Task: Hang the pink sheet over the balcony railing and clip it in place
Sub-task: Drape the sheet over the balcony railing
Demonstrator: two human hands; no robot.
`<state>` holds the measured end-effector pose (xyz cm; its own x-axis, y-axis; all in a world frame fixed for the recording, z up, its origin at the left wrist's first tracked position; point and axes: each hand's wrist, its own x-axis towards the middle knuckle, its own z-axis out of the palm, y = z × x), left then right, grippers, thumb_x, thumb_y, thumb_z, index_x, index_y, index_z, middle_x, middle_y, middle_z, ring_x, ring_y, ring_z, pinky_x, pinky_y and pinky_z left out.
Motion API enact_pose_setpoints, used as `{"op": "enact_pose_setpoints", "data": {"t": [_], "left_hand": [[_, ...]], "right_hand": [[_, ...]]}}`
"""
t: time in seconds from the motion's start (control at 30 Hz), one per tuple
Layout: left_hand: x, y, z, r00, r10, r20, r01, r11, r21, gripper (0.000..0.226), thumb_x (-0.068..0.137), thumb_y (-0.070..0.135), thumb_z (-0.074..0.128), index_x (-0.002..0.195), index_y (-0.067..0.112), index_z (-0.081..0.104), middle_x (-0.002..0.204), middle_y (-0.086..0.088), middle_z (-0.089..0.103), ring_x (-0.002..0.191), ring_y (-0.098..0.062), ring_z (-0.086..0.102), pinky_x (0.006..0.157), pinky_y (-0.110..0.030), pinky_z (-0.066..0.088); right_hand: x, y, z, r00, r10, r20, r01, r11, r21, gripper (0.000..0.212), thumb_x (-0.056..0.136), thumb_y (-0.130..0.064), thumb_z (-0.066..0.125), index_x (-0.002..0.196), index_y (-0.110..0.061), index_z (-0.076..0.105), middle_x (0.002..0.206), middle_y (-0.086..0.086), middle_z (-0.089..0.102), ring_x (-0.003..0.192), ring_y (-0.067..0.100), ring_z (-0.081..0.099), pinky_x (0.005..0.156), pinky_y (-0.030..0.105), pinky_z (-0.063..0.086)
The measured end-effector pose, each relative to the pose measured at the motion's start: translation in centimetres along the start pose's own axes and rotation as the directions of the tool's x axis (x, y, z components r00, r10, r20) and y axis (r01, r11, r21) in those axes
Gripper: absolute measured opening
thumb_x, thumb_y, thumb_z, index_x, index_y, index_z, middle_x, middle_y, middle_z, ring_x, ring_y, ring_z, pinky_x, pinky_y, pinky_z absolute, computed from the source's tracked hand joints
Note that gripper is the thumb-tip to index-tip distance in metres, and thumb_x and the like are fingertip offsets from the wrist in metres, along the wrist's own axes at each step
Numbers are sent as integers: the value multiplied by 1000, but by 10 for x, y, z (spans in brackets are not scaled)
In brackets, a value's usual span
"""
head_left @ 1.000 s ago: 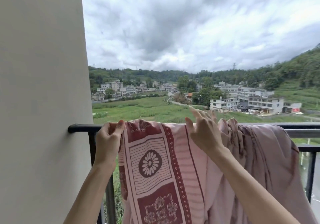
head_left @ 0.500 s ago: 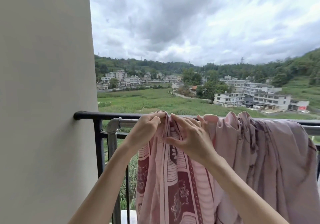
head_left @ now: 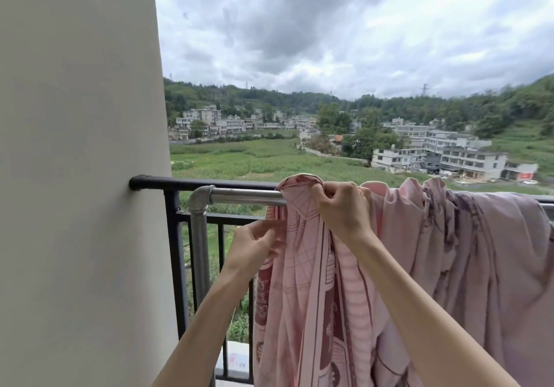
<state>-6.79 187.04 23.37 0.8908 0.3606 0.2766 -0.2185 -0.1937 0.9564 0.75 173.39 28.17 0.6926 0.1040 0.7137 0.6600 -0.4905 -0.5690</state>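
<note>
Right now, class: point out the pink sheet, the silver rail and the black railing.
pink sheet (head_left: 314, 281): head view, patterned panel hanging below the rail.
silver rail (head_left: 245, 197): head view, bare stretch left of the sheet.
black railing (head_left: 204, 183): head view, top bar near the wall.

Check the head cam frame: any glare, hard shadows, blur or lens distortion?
Head view: flat overcast light, no glare or hard shadows; wide-angle bending curves the wall edge and the horizon; slightly soft overall, but the pink sheet, left hand and right hand read clearly.
</note>
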Motion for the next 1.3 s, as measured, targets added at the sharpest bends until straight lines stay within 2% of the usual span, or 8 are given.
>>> {"op": "enact_pose_setpoints", "data": {"t": [0.17, 0.27, 0.5, 0.63, 0.87, 1.07, 1.17, 1.3], "left_hand": [[4, 1, 18, 999, 20, 46, -15, 995, -98, 30, 89, 25, 61, 119, 24, 60, 110, 13, 65, 103, -4, 60, 90, -23, 48], [-2, -4, 24, 995, -77, 57, 86, 983, -164, 16, 85, 25, 66, 100, 20, 67, 106, -3, 70, 103, -23, 64, 95, -41, 49], [-6, 3, 4, 996, -57, -65, 43, 980, -197, 21, 78, 28, 69, 84, 9, 63, 90, -11, 68, 90, -28, 64, 86, -43, 53], [3, 23, -19, 998, 18, -54, -26, 986, -165, 14, 96, 23, 49, 87, 13, 52, 87, -8, 62, 82, -22, 59, 79, -44, 50], [30, 51, -81, 978, -17, -206, -101, 830, -549, 20, 98, 16, 40, 96, 2, 54, 84, -9, 59, 76, -17, 61, 69, -29, 50], [27, 39, -85, 994, -60, 89, 95, 872, -481, 26, 98, 26, 39, 97, 6, 56, 95, -14, 58, 90, -23, 57, 83, -31, 44], [26, 36, -84, 987, -118, 105, 148, 926, -347, 31, 99, 26, 38, 103, 8, 63, 92, -10, 65, 79, -20, 60, 71, -30, 43], [28, 38, -87, 990, -136, 28, 135, 899, -417, 19, 95, 8, 44, 96, 8, 64, 79, -5, 70, 64, -12, 66, 54, -24, 52]], "right_hand": [[2, -3, -5, 999, 39, 20, -38, 997, -72, 50, 84, -26, 53, 41, -13, 32, 30, -8, 38, 40, 10, 34, 70, 28, 30], [6, -2, -5, 999, 42, 23, -39, 995, -88, 48, 84, -22, 53, 43, -14, 29, 31, -3, 26, 39, 11, 31, 54, 29, 32], [0, 11, -2, 992, -129, 4, 128, 979, -159, 47, 92, -32, 50, 48, -18, 39, 42, -8, 41, 46, 7, 41, 62, 29, 30], [-3, 17, -2, 979, -194, 55, 202, 938, -281, 42, 93, -53, 37, 96, -25, 68, 95, -4, 70, 97, 18, 58, 86, 30, 23], [-2, 72, -56, 978, -202, 51, 199, 837, -509, 74, 88, -62, 12, 104, -12, 64, 96, 10, 66, 95, 28, 55, 80, 32, 30], [3, 53, -48, 999, 4, -32, -21, 835, -549, 43, 93, -34, 27, 109, -13, 61, 117, 12, 63, 102, 24, 52, 92, 33, 19], [0, 20, -22, 995, -104, -3, 87, 847, -525, 45, 96, -43, 33, 127, -16, 53, 131, 3, 56, 124, 20, 45, 112, 45, 6], [-5, -15, 18, 945, -225, 238, 307, 862, -403, 55, 93, -54, 35, 133, -19, 46, 130, 2, 57, 122, 20, 48, 106, 41, 24]]}}
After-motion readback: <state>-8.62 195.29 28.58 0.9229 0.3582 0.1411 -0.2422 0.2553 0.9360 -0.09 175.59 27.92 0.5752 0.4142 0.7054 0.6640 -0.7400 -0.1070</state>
